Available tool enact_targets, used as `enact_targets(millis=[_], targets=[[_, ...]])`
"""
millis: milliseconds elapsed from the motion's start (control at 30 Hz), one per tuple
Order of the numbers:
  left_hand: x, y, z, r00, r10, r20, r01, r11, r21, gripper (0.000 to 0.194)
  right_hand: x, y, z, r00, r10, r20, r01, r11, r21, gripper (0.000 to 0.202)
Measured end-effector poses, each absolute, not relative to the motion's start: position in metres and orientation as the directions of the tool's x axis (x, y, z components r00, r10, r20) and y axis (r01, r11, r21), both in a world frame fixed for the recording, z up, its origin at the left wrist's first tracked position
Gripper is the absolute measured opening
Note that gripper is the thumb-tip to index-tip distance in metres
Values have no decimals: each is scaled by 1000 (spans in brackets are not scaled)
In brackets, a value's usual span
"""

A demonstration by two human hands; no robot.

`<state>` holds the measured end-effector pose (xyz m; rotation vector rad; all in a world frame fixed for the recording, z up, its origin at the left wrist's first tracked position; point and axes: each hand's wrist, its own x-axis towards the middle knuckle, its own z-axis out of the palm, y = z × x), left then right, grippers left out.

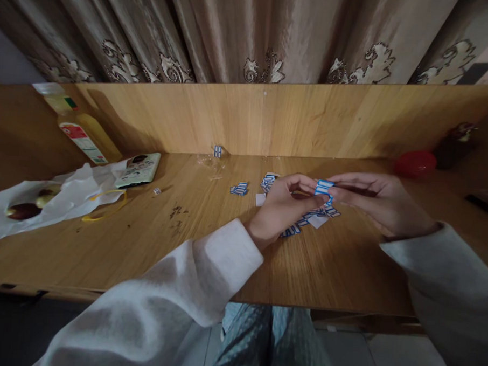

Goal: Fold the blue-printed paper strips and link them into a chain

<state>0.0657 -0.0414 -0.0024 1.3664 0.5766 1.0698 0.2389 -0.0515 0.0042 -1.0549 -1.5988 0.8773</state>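
Between my two hands is a small white paper piece with blue bars (323, 189). My left hand (285, 203) pinches its left side, fingers closed. From the right, my right hand (378, 199) grips the other side between thumb and fingers. Below them lies a loose pile of similar blue-and-white pieces (292, 230), partly hidden by my left hand. A small stack of such pieces (239, 189) sits to the left on the wooden desk (209, 246). Another piece (217, 151) stands near the back board. What is printed on the pieces is too small to read.
At the left are a bottle of yellow liquid (84, 133), a pale green packet (138, 170) and a white plastic bag (66, 183) with dark round fruit-like items (24, 211). A red round object (415, 163) stands at the back right. A wooden board (247, 118) closes the desk's far side.
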Motion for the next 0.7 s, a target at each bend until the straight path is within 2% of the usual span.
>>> enact_targets(millis=[100, 200, 233, 300, 367, 467, 567, 700], targets=[[66, -39, 0, 459, 863, 213, -161, -155, 975, 28, 242, -50, 3, -90, 926, 366, 232, 377, -897, 20], [63, -34, 0, 351, 918, 184, 173, -257, 951, 40, 244, -51, 5, 35, 934, 356, 163, 346, -924, 20], [61, -32, -1, 297, 932, 209, 331, -305, 893, 45, 244, -52, 6, 67, 939, 337, 126, 327, -936, 21], [58, -30, -3, 233, 929, 289, 619, -371, 693, 47, 243, -54, 10, 89, 955, 283, 60, 279, -959, 23], [57, -30, -6, 276, 899, 341, 773, -418, 477, 42, 241, -55, 12, 90, 968, 235, 19, 235, -972, 25], [57, -31, -10, 386, 852, 354, 812, -496, 308, 30, 238, -55, 12, 86, 978, 191, -16, 193, -981, 28], [56, -28, -13, 429, 837, 339, 774, -534, 339, 22, 239, -55, 11, 34, 987, 154, -46, 156, -987, 30], [52, -20, -14, 431, 803, 411, 716, -582, 386, 16, 241, -57, 12, -9, 990, 137, -36, 137, -990, 24]])
